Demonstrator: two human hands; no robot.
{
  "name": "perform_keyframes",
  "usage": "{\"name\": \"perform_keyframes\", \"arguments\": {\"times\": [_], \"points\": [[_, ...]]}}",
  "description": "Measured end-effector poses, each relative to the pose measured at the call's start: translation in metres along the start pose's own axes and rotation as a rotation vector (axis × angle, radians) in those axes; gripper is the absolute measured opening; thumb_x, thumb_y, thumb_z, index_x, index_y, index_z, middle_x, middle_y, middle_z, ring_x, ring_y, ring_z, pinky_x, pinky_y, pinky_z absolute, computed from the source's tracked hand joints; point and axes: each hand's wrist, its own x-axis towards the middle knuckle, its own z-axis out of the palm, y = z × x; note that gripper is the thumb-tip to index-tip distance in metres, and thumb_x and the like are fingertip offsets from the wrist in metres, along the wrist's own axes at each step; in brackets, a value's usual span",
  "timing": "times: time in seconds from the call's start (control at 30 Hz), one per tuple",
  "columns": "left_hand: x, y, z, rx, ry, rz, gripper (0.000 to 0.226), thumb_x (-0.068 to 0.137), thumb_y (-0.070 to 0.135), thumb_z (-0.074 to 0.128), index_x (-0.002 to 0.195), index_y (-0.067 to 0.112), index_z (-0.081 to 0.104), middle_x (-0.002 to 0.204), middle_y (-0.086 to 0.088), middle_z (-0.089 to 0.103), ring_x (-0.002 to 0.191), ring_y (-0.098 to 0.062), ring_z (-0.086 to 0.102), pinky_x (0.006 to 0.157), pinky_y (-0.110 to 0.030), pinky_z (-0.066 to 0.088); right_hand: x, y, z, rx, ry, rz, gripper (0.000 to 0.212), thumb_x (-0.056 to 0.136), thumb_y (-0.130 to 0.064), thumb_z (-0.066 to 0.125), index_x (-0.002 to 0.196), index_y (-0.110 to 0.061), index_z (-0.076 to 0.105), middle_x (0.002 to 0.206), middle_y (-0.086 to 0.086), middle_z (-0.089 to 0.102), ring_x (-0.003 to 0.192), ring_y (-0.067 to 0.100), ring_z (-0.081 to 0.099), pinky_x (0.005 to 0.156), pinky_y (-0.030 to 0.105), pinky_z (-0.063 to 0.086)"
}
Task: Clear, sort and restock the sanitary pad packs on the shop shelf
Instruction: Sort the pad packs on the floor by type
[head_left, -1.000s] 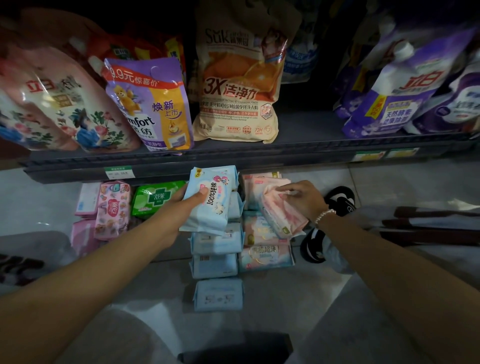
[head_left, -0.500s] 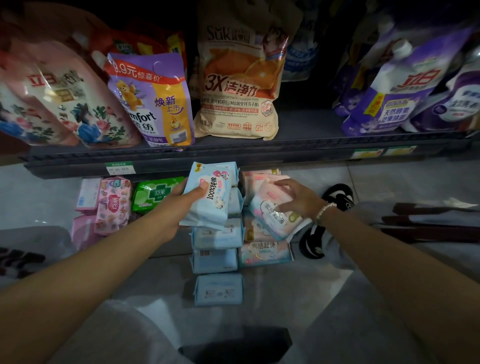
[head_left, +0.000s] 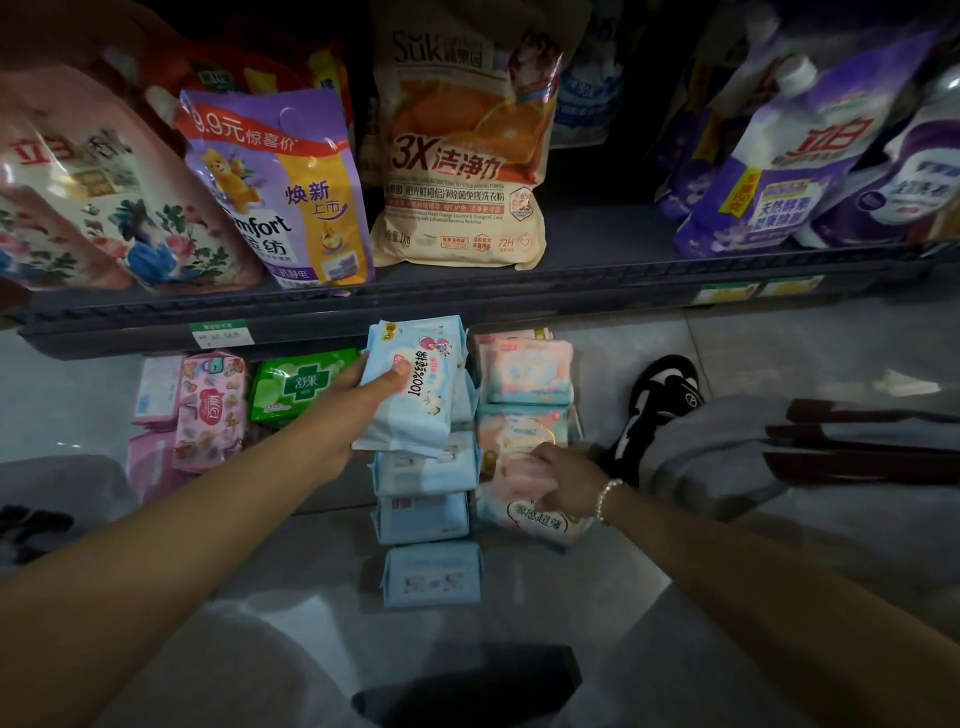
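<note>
The left hand grips a pale blue plastic pad pack, held above a column of matching blue packs on the grey tiled floor. The right hand clasps a pink and white pad pack at the near end of the neighbouring pink column. Above, a dark shelf edge carries detergent pouches.

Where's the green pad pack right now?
In the head view, the green pad pack lies left of centre under the shelf edge, between the pink patterned pack and the left hand.
</note>
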Motion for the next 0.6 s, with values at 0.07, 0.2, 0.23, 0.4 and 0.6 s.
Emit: {"name": "perform_keyframes", "arguments": {"times": [0.07,0.2,0.23,0.4,0.6], "points": [[0.0,0.0,0.001,0.004,-0.005,0.005,0.039,0.09,0.038,0.062,0.128,0.03,0.058,0.117,0.001,0.069,0.106,-0.021,0.066,0.094,-0.04,0.05,0.002,0.002,0.01,-0.098,0.072,-0.084,0.055,0.081,-0.005,0.069,0.132,-0.01,0.048,0.126,0.011,0.059,0.113,0.026,0.057,0.09,0.029,0.049],[0.002,-0.002,0.001,0.018,-0.002,-0.006,0.035,0.09,0.039,0.062,0.124,0.031,0.06,0.116,0.002,0.07,0.107,-0.022,0.065,0.099,-0.045,0.049,0.002,0.008,0.016,-0.238,0.073,-0.204,0.055,0.083,-0.012,0.066,0.135,-0.012,0.048,0.133,0.011,0.055,0.122,0.028,0.051,0.099,0.03,0.041],[0.002,-0.002,0.001,0.017,0.003,-0.009,0.033,0.09,0.038,0.062,0.122,0.031,0.06,0.116,0.002,0.07,0.107,-0.022,0.065,0.098,-0.044,0.049,0.003,0.009,0.016,-0.253,0.033,-0.219,0.058,0.083,-0.012,0.067,0.137,-0.012,0.047,0.136,0.011,0.053,0.124,0.027,0.049,0.101,0.028,0.039],[0.001,-0.001,0.003,0.016,-0.001,-0.009,0.036,0.089,0.038,0.063,0.125,0.031,0.059,0.117,0.002,0.07,0.105,-0.021,0.066,0.095,-0.042,0.051,0.012,0.016,0.023,-0.349,-0.156,-0.17,0.057,0.087,-0.013,0.063,0.141,-0.019,0.045,0.142,0.005,0.049,0.125,0.025,0.05,0.103,0.03,0.042],[0.0,-0.006,-0.002,0.034,0.002,-0.009,0.04,0.089,0.04,0.062,0.127,0.031,0.057,0.117,0.003,0.069,0.107,-0.019,0.065,0.096,-0.04,0.049,0.017,0.031,0.055,-0.647,-0.131,-0.353,0.017,0.093,-0.018,0.061,0.109,-0.016,0.067,0.115,0.005,0.065,0.112,0.023,0.058,0.104,0.032,0.043]]}}
